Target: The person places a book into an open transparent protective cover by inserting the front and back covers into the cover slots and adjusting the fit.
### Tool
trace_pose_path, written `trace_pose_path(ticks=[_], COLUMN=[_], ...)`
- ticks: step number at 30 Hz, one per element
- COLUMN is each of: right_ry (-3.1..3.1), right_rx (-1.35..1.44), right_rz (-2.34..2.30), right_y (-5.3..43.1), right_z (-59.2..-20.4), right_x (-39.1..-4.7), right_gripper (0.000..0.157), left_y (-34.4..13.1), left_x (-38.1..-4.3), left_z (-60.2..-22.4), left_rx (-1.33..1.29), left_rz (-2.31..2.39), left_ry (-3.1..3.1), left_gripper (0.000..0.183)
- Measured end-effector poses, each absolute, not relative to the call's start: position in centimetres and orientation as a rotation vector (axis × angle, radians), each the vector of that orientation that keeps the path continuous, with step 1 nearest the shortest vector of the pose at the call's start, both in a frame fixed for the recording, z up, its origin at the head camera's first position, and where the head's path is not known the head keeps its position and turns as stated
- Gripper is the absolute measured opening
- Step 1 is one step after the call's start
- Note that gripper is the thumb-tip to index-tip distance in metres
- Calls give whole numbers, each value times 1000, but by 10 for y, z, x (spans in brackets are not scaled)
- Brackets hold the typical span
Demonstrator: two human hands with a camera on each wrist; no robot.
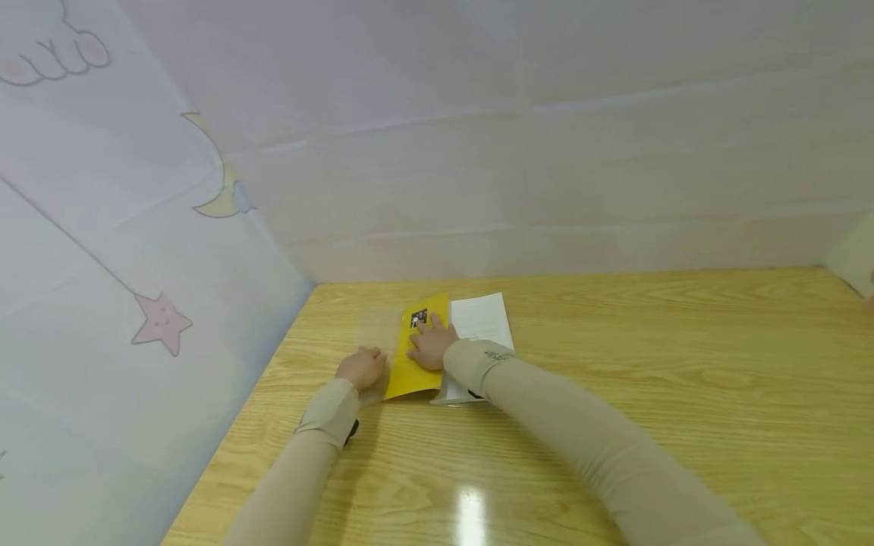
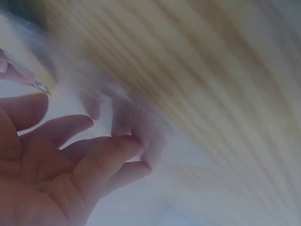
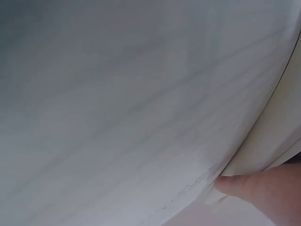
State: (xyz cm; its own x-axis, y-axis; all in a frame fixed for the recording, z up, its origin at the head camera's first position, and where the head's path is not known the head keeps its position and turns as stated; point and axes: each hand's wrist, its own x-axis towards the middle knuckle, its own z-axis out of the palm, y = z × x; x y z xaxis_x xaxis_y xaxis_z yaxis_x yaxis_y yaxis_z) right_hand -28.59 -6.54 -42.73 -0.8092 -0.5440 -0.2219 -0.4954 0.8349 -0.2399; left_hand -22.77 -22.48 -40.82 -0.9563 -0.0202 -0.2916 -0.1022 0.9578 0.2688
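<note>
An open book lies on the table, its yellow cover (image 1: 407, 377) turned to the left and a white printed page (image 1: 486, 318) showing on the right. My right hand (image 1: 434, 346) rests on the yellow cover with fingers spread. In the right wrist view, its thumb (image 3: 244, 186) lies by the edge of a pale page (image 3: 108, 127). Clear plastic film (image 1: 378, 326) extends left from beneath the cover. My left hand (image 1: 363, 368) touches this film, and in the left wrist view its loosely bent fingers (image 2: 113, 153) meet the see-through sheet, with nothing gripped.
The wood-grain table (image 1: 655, 364) stretches far to the right of the book. A pale wall covering (image 1: 546, 189) rises behind the table, and another with a pink star (image 1: 161, 322) stands along the left edge.
</note>
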Motion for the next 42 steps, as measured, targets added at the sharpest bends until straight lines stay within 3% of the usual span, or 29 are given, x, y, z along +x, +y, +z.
trace_pose_path(ticks=[12,26,31,35,42], right_ry=[2689,2718,2692,2669,2625], right_rx=[-829,-830,-818,-769,-793], right_rz=[-241,-148,-375,-617,-643], right_y=[-63,-64,-57,-44,-14], right_z=[-429,-437,-429,-420,-415], right_x=[-287,-289,-288,-289,-288], right_gripper=[55,54,48,53,61], left_y=[-212,-205,-204,-203,-207], left_x=[-230,-229,-228,-230,-227], left_z=[-414,-420,-417,-418,-423], left_rx=[-162,-75,-57,-66,-57], left_rz=[370,252,224,227,284], left_ry=[2868,2860,2855,2848,2853], left_gripper=[41,49,52,53,53])
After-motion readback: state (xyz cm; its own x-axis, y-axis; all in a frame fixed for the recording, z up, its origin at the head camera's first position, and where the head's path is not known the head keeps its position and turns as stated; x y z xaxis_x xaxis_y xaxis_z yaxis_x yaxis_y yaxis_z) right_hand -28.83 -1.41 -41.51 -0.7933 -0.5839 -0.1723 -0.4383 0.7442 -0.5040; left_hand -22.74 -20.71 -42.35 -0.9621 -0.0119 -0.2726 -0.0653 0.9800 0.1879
